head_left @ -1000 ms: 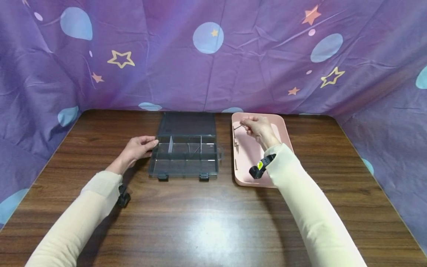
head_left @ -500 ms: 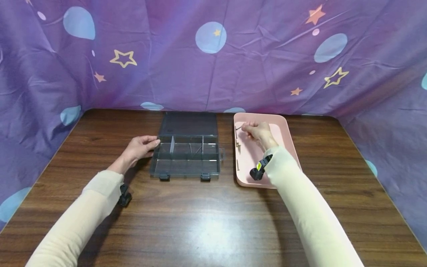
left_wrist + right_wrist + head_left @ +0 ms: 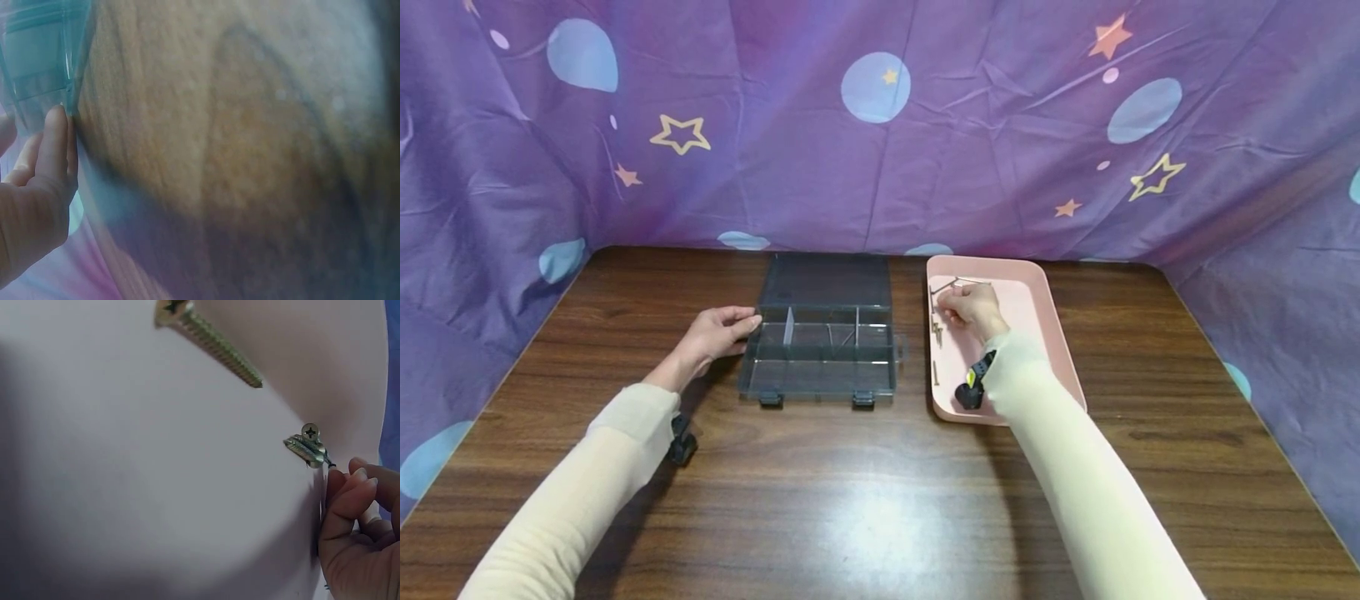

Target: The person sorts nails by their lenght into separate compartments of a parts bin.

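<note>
My left hand [image 3: 718,333] holds the left side of a dark clear plastic compartment box [image 3: 820,390], thumb at its edge; in the left wrist view its fingers [image 3: 53,147] lie along the box's side. The box lid stands open at the back, and two thin metal pieces [image 3: 842,336] lean in a middle compartment. Inside the pink tray [image 3: 1063,354], my right hand [image 3: 973,308] has its fingers bent close to the left wall. Beside its fingertips in the right wrist view is a cluster of cross-head screws [image 3: 306,447]; I cannot tell whether the fingers pinch anything.
A single screw [image 3: 215,347] lies nearer the tray's front. Two long thin metal pieces [image 3: 973,282] lie at the tray's back, behind the right hand. The wooden table [image 3: 820,500] meets a purple patterned cloth [image 3: 790,158] at the back and sides.
My right hand has shifted toward me and slightly left within the tray, uncovering thin metal pieces at the back. My left hand stays at the box.
</note>
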Motion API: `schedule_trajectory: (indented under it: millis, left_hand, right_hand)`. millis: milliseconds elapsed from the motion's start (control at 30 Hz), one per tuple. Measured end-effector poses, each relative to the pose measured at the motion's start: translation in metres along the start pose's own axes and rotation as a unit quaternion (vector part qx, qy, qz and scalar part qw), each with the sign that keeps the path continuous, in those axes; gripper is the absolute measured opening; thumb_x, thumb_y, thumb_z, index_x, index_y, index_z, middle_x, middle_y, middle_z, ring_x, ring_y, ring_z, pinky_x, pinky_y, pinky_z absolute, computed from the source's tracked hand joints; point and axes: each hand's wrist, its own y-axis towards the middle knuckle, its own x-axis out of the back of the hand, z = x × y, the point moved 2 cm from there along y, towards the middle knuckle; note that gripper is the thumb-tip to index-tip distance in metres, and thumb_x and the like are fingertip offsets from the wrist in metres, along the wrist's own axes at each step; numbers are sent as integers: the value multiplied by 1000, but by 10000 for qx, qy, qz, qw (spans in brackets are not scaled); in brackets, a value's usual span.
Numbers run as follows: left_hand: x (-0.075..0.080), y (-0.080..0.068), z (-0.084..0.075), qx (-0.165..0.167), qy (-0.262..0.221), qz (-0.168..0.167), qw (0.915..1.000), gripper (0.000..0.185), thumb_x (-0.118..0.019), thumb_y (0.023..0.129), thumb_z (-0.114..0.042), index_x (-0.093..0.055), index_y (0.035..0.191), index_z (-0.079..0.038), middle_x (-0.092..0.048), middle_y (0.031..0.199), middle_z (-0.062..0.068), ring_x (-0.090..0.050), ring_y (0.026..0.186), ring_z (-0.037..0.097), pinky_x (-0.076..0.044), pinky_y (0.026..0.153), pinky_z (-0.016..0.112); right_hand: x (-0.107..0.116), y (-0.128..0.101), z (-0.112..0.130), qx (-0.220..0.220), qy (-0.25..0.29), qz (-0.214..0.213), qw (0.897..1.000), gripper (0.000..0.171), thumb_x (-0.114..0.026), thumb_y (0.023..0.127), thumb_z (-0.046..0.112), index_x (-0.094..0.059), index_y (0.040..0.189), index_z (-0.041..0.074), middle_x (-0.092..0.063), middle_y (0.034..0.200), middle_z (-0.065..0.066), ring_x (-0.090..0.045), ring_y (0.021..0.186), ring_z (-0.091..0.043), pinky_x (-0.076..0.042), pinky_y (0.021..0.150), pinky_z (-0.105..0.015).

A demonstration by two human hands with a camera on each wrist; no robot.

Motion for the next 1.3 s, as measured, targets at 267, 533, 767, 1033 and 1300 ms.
schedule_trajectory:
  millis: [267, 533, 767, 1033, 1300]
  left_hand:
    - [0, 1, 0, 24, 15, 8, 10000, 50, -50, 98, -20, -37, 140, 6, -41, 141, 23, -43, 124, 26, -51, 87, 22]
    - [0, 1, 1, 52, -21, 50, 10000, 52, -50, 98, -22, -36, 141, 5, -41, 142, 23, -40, 128, 29, -48, 95, 30]
    - [0, 1, 1, 49, 23, 65, 10000, 52, -51, 98, -23, -37, 141, 5, -41, 142, 22, -41, 127, 28, -50, 91, 25]
    - [0, 2, 1, 16, 30, 33, 10000, 51, -50, 98, -22, -38, 140, 6, -42, 141, 23, -45, 123, 24, -51, 86, 20]
    - [0, 0, 0, 5, 52, 6, 10000, 51, -50, 98, -22, -38, 139, 6, -42, 141, 22, -49, 115, 16, -51, 81, 17]
  right_hand:
    - [-4, 0, 1, -54, -6, 24, 10000, 7, -60, 86, -4, -63, 79, -2, -55, 52, 4, -45, 42, -1, -37, 41, -12]
    - [-6, 0, 1, -38, -382, -84, 9992, 20, -63, 85, 0, -63, 100, -13, -56, 49, 7, -48, 43, 0, -41, 42, -11]
    - [-8, -1, 1, 165, -1167, -375, 9923, 6, -66, 81, 4, -65, 83, -2, -51, 42, 10, -46, 40, 1, -38, 40, -11]
    - [-11, -7, 1, 632, -1425, -407, 9869, 12, -62, 80, 1, -67, 87, -7, -50, 42, 11, -45, 40, 0, -38, 41, -12]
    - [-12, -7, -1, 539, -1297, -483, 9889, 10, -60, 78, -2, -67, 84, -8, -52, 43, 7, -48, 39, -2, -43, 40, -14]
